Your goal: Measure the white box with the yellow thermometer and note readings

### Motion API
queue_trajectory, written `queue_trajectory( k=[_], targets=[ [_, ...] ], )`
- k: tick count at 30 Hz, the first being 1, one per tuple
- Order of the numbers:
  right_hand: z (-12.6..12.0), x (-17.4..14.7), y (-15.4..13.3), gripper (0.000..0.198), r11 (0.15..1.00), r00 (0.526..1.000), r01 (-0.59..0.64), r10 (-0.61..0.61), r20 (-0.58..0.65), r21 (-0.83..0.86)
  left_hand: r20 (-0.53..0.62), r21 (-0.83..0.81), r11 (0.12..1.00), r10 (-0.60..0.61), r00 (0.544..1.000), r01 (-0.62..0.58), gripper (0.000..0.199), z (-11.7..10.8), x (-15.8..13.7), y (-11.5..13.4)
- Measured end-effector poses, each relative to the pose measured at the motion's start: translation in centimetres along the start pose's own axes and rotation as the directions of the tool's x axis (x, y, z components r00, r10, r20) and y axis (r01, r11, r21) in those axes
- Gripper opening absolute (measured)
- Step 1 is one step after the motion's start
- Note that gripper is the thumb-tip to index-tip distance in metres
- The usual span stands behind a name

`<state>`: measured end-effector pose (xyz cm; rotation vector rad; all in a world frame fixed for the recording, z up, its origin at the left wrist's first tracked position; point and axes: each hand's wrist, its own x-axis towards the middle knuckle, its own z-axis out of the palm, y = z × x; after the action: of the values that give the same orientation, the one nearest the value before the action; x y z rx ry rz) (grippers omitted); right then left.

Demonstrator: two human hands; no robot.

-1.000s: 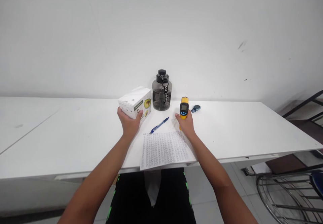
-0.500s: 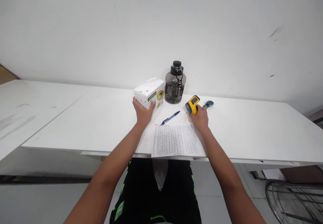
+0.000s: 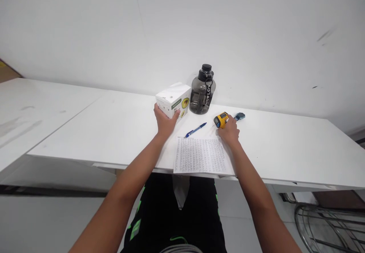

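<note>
My left hand [image 3: 167,124] grips the lower near corner of a white box [image 3: 173,95] with avocado pictures, thumb on its front face and fingers round the left side. The box stands on the white table. My right hand [image 3: 229,130] is closed on a yellow and black infrared thermometer [image 3: 221,119], whose front end points left. Its handle is mostly covered by my fingers. Between the hands lies a blue pen [image 3: 195,130], slanting just above a sheet of paper [image 3: 201,156] filled with handwriting.
Behind the box, near the wall, stands a large dark see-through bottle [image 3: 201,93] with a black cap. A watch [image 3: 240,116] with a blue strap lies right of the thermometer. At lower right, a metal rack-like frame [image 3: 327,222] stands below the table edge [image 3: 299,182].
The thermometer has tipped over lower in my right hand, with its front turned more toward me. My left hand keeps its hold on the box. The whole view has shifted slightly.
</note>
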<state>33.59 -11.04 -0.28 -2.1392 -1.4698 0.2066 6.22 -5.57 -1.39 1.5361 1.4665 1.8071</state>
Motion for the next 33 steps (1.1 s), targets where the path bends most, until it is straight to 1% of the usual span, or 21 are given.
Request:
queue_trajectory(
  k=[2, 3, 5, 6, 7, 9, 11, 12, 14, 16, 19, 22, 23, 25, 27, 28, 29, 30, 31, 32, 33],
  targets=[
    [0.2, -0.2, -0.1, 0.071, 0.998, 0.999, 0.032, -0.034, -0.034, -0.059, 0.003, 0.008, 1.0, -0.006, 1.0, 0.006, 0.1, 0.0, 0.0, 0.0],
    [0.2, -0.4, -0.3, 0.065, 0.992, 0.995, 0.07, -0.076, -0.06, -0.103, 0.005, 0.01, 1.0, -0.008, 1.0, 0.008, 0.1, 0.0, 0.0, 0.0],
    [0.4, -0.9, -0.7, 0.05, 0.962, 0.969, 0.203, -0.224, -0.106, -0.18, 0.004, 0.013, 1.0, -0.008, 1.0, 0.008, 0.1, 0.0, 0.0, -0.1],
    [0.5, -1.1, -0.9, 0.045, 0.934, 0.942, 0.293, -0.319, -0.105, -0.204, 0.004, 0.015, 1.0, -0.006, 1.0, 0.006, 0.101, 0.0, 0.0, 0.0],
    [0.7, -1.4, -1.2, 0.042, 0.897, 0.909, 0.386, -0.41, -0.08, -0.217, 0.002, 0.017, 1.0, -0.005, 1.0, 0.005, 0.101, 0.0, 0.0, 0.0],
    [1.1, -1.7, -1.9, 0.046, 0.814, 0.838, 0.535, -0.544, 0.026, -0.226, 0.001, 0.022, 1.0, -0.003, 1.0, 0.003, 0.1, 0.0, 0.0, 0.1],
    [1.5, -2.0, -2.5, 0.056, 0.751, 0.788, 0.615, -0.597, 0.152, -0.242, -0.001, 0.027, 1.0, 0.001, 1.0, -0.001, 0.099, -0.1, 0.0, 0.2],
    [1.7, -2.1, -2.8, 0.06, 0.732, 0.777, 0.63, -0.598, 0.198, -0.259, -0.001, 0.03, 1.0, 0.001, 1.0, -0.001, 0.099, -0.1, -0.1, 0.3],
    [2.0, -2.1, -3.1, 0.062, 0.714, 0.773, 0.634, -0.585, 0.246, -0.297, -0.004, 0.044, 0.999, -0.004, 1.0, 0.004, 0.099, -0.1, -0.1, 0.4],
    [2.0, -2.2, -3.2, 0.055, 0.715, 0.782, 0.623, -0.568, 0.257, -0.317, -0.009, 0.063, 0.998, -0.013, 1.0, 0.014, 0.1, -0.1, -0.2, 0.5],
    [1.8, -2.1, -3.0, 0.04, 0.73, 0.789, 0.614, -0.55, 0.275, -0.302, -0.016, 0.063, 0.998, -0.01, 1.0, 0.011, 0.102, -0.1, -0.2, 0.7],
    [1.7, -1.8, -2.7, 0.035, 0.744, 0.781, 0.621, -0.558, 0.28, -0.247, -0.007, 0.025, 0.998, 0.057, 0.998, -0.057, 0.108, -0.2, -0.4, 1.1],
    [1.6, -1.7, -2.6, 0.035, 0.757, 0.786, 0.614, -0.562, 0.258, -0.222, -0.003, 0.013, 0.995, 0.096, 0.995, -0.096, 0.111, -0.3, -0.5, 1.2],
    [1.4, -1.6, -2.4, 0.034, 0.806, 0.818, 0.572, -0.549, 0.17, -0.15, -0.001, 0.006, 0.983, 0.185, 0.983, -0.185, 0.113, -0.3, -1.1, 1.7],
    [1.0, -1.4, -2.2, 0.034, 0.877, 0.877, 0.48, -0.48, 0.031, -0.021, -0.011, 0.021, 0.965, 0.261, 0.965, -0.26, 0.109, -0.4, -1.9, 2.1],
    [0.8, -1.4, -2.1, 0.034, 0.906, 0.908, 0.419, -0.416, -0.053, 0.062, -0.002, 0.029, 0.956, 0.291, 0.957, -0.29, 0.102, -0.4, -2.4, 2.4],
    [0.6, -1.4, -2.0, 0.035, 0.922, 0.931, 0.356, -0.337, -0.139, 0.149, 0.034, 0.031, 0.947, 0.32, 0.947, -0.321, 0.091, -0.4, -3.0, 2.6],
    [0.3, -1.5, -1.9, 0.035, 0.924, 0.943, 0.301, -0.25, -0.221, 0.236, 0.107, 0.027, 0.936, 0.347, 0.932, -0.351, 0.075, -0.4, -3.4, 2.9],
    [0.1, -1.5, -1.8, 0.036, 0.91, 0.942, 0.263, -0.171, -0.29, 0.32, 0.213, 0.023, 0.925, 0.366, 0.906, -0.379, 0.058, -0.4, -3.8, 3.1],
    [-0.1, -1.6, -1.8, 0.037, 0.882, 0.933, 0.249, -0.109, -0.342, 0.399, 0.342, 0.027, 0.916, 0.368, 0.864, -0.401, 0.042, -0.4, -4.0, 3.3],
    [-0.2, -1.7, -1.8, 0.038, 0.846, 0.924, 0.254, -0.07, -0.376, 0.468, 0.477, 0.049, 0.907, 0.347, 0.807, -0.419, 0.031, -0.3, -4.2, 3.5]
  ],
)
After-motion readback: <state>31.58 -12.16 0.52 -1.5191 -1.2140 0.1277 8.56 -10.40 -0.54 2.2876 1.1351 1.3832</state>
